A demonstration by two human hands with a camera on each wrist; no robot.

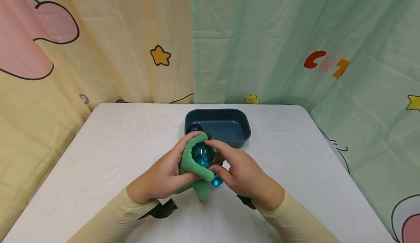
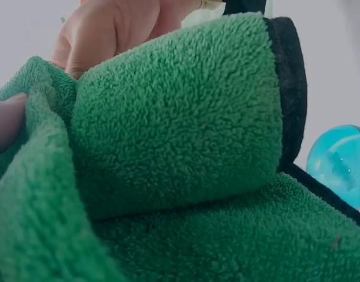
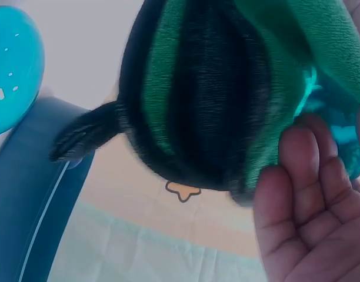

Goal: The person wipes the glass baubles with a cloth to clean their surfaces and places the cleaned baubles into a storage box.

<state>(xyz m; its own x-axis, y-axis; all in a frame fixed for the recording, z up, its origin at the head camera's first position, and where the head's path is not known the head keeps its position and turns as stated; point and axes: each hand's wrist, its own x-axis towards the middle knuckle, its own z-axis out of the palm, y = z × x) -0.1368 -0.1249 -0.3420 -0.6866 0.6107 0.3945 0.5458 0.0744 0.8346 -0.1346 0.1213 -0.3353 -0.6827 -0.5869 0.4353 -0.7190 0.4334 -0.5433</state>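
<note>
"Describe the cloth."

"Green terry (image 1: pixel 187 162), thick and looped in pile, edged in flat black. Rolled fat in the left wrist view, with dark trim at one end; banded in black and ending in a small dark tab in the right wrist view. Drooping to a point at the bottom in the head view."

"Held how?"

"Gripped in the left hand (image 1: pixel 164 173), with fingers on the far side and thumb on the near side. Curved around one side of a blue ball (image 1: pixel 202 155)."

"And the ball?"

"Glossy, see-through, teal with bright highlights, darker towards the top. Pinched between the thumb and fingers of the right hand (image 1: pixel 244 168), over the white table (image 1: pixel 131 141), just on the near side of a dark blue tray (image 1: pixel 226 124)."

"Anything nearby?"

"Lower down, a second ball (image 1: pixel 216 180), brighter blue and partly hidden. At the left end of the tray, a dark ball (image 1: pixel 195 128), shiny and partly covered."
</note>
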